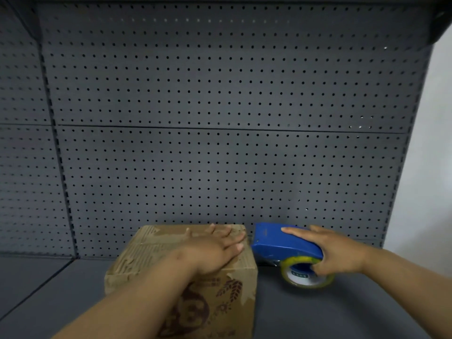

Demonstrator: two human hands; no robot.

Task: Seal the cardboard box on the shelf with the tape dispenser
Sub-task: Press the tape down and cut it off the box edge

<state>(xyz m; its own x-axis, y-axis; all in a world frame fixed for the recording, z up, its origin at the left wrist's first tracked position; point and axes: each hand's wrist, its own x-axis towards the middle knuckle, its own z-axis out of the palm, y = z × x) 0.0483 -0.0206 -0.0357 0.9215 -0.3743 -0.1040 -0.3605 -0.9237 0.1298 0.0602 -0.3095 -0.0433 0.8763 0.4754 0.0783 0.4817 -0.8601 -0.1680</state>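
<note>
Dark grey pegboard (220, 106) fills the background, with a pale wall (435, 143) at the far right edge. Below it runs a dark shelf (342, 309), and on the shelf, near the pegboard, stands the box (151, 255), its front printed with brown figures and its top worn and scuffed. Just to the right of the box lies the blue dispenser (274, 241), its yellowish tape roll (303, 275) facing the camera; only a narrow gap separates dispenser and box. The left hand (215, 250) lies flat on the box top, fingers spread and reaching the right rear corner. The right hand (335, 250) wraps over the dispenser, fingers stretched along its blue top and thumb curled at the roll.
</note>
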